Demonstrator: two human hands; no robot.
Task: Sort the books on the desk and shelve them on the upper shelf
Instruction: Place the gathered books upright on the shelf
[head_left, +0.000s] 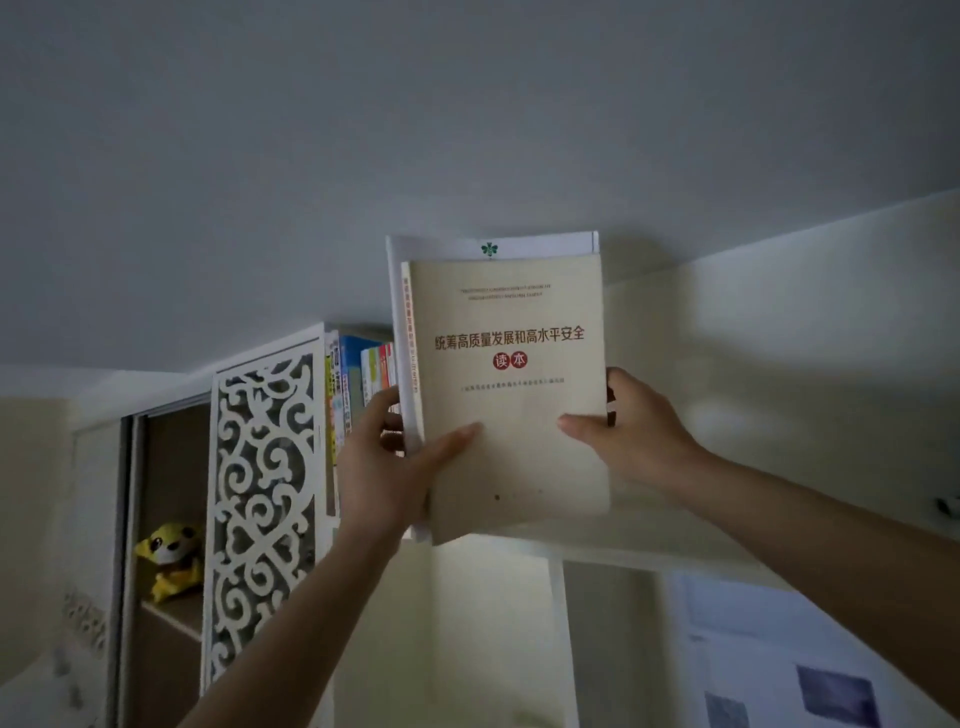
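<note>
A beige book (511, 400) with red Chinese title is held upright in front of the upper shelf (675, 551), with a larger white book (540, 245) behind it. My left hand (384, 467) grips the stack at its spine edge, thumb across the cover. My right hand (631, 426) holds the right edge, thumb on the cover. Several colourful books (363, 374) stand on the shelf just left of the stack.
A white carved lattice panel (265, 509) stands at the left. A yellow plush toy (171, 558) sits on a lower cabinet shelf. Papers are pinned to the wall at the lower right (779, 670). The ceiling lies close above.
</note>
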